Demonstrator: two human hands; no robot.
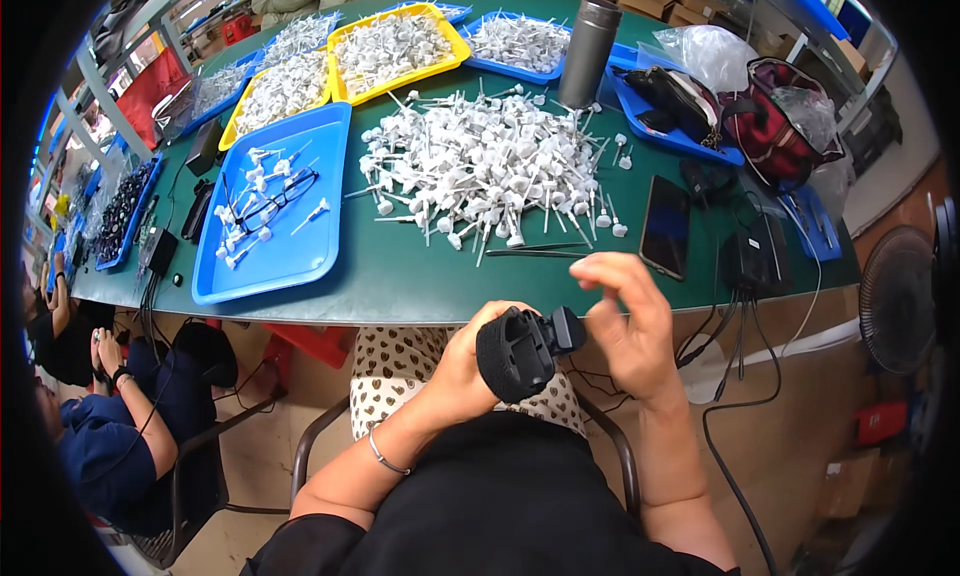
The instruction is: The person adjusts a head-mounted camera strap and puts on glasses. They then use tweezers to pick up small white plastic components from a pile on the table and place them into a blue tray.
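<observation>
My left hand (465, 364), with a metal bangle at the wrist, is closed around a black strap mount (513, 356) above my lap. A small black block (567, 330) sticks out from the mount's right side; most of my left fingers are hidden behind it. Just right of the block, my right hand (632, 326) is raised with bent fingers apart and nothing visible in them. Beyond both hands, a heap of small white plastic parts with thin stems (490, 166) lies on the green table (420, 301). Thin dark rods (535, 251) lie at the heap's near edge.
At left, a blue tray (318, 246) holds glasses and several white parts. Yellow trays (455, 38) stand behind. A grey bottle (590, 56), a phone (665, 228), a dark red bag (765, 116) and cables (745, 361) are rightward. A seated person (120, 446) is left.
</observation>
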